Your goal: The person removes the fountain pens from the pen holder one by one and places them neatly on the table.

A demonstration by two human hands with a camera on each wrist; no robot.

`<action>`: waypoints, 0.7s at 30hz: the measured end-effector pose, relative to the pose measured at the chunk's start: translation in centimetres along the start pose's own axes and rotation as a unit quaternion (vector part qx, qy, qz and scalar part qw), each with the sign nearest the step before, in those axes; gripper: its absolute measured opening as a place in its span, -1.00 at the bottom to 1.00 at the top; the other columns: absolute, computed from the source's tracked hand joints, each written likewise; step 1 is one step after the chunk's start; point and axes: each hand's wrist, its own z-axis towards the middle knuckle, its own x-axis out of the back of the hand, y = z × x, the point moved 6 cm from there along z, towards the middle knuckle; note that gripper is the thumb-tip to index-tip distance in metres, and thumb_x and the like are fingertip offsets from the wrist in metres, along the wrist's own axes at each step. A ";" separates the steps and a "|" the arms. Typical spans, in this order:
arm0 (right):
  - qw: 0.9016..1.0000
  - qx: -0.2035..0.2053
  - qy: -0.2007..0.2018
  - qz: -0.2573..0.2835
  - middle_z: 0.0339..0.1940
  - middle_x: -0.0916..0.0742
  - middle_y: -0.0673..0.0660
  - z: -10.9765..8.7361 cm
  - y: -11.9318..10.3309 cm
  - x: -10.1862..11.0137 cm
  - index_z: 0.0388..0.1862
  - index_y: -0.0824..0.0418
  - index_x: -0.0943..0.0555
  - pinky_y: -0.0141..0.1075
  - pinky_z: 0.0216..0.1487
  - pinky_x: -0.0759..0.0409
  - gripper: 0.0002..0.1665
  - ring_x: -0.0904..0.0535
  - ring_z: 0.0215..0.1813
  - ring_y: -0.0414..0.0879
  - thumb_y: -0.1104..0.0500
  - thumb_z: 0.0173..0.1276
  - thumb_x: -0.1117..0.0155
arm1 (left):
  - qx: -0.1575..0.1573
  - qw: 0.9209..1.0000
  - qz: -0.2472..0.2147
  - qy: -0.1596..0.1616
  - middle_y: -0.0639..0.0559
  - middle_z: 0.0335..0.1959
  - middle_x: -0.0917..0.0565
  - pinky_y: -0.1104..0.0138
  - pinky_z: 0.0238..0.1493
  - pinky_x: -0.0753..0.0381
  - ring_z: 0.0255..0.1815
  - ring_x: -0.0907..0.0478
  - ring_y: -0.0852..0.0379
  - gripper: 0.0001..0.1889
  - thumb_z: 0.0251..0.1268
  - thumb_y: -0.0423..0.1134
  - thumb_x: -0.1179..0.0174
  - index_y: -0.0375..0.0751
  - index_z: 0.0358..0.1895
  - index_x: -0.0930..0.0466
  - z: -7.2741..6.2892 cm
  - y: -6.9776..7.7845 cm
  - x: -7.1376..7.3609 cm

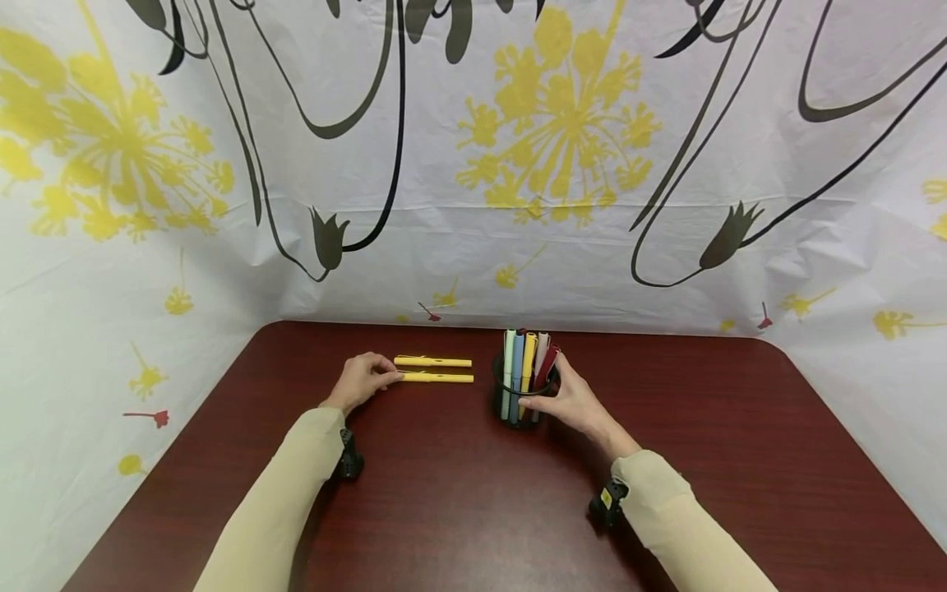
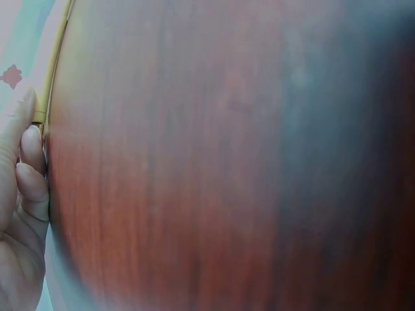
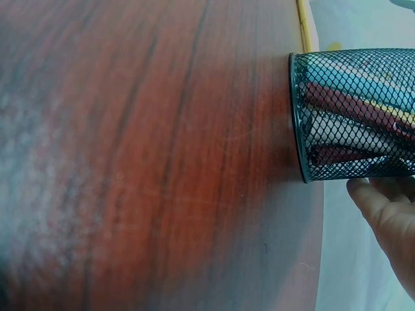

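Note:
In the head view, my left hand [image 1: 360, 383] pinches the left end of a yellow pen [image 1: 444, 378] lying on the table. A second yellow pen [image 1: 436, 362] lies parallel, just behind it. The left wrist view has thumb and fingertips at the end of the yellow pen [image 2: 53, 61]. My right hand [image 1: 580, 404] grips the right side of a black mesh pen cup [image 1: 497, 404], thumb across its front. Pale green, blue, yellow, grey and dark red pens stand in the cup. From the right wrist, the mesh cup [image 3: 363, 116] shows its base rim down at the tabletop.
The dark reddish-brown table [image 1: 444, 493] has rounded far corners. White fabric [image 1: 414, 181] with yellow flowers and dark stems hangs behind and along both sides. A small black device [image 1: 349, 456] sits on the left wrist and another [image 1: 608, 503] on the right.

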 end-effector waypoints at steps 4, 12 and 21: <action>1.000 -0.008 -0.005 0.008 0.52 0.08 0.36 0.1 0.3 0.0 0.50 0.34 0.33 0.14 0.39 -0.10 0.39 0.15 0.53 0.20 -0.11 0.09 -0.44 | 0.004 1.000 -0.001 0.001 -0.09 -0.25 -0.57 0.32 -0.40 -0.57 -0.49 -0.56 0.16 -0.80 0.17 -0.13 -0.31 -0.20 -0.30 -0.65 0.0 -0.1 0.0; 1.000 -0.018 -0.006 0.007 0.53 0.08 0.33 0.1 0.3 0.0 0.50 0.31 0.33 0.13 0.39 -0.11 0.38 0.15 0.53 0.17 -0.09 0.09 -0.45 | 0.015 1.000 0.001 0.004 -0.07 -0.25 -0.60 0.33 -0.40 -0.58 -0.48 -0.57 0.16 -0.79 0.15 -0.10 -0.32 -0.17 -0.28 -0.65 0.1 -0.3 -0.1; 1.000 -0.012 -0.006 0.011 0.52 0.09 0.34 0.1 0.4 -0.1 0.50 0.34 0.32 0.14 0.39 -0.11 0.36 0.16 0.53 0.18 -0.06 0.11 -0.45 | 0.017 1.000 -0.004 0.008 -0.10 -0.20 -0.56 0.32 -0.39 -0.56 -0.47 -0.57 0.16 -0.76 0.17 -0.08 -0.30 -0.19 -0.25 -0.64 -0.2 -0.2 0.0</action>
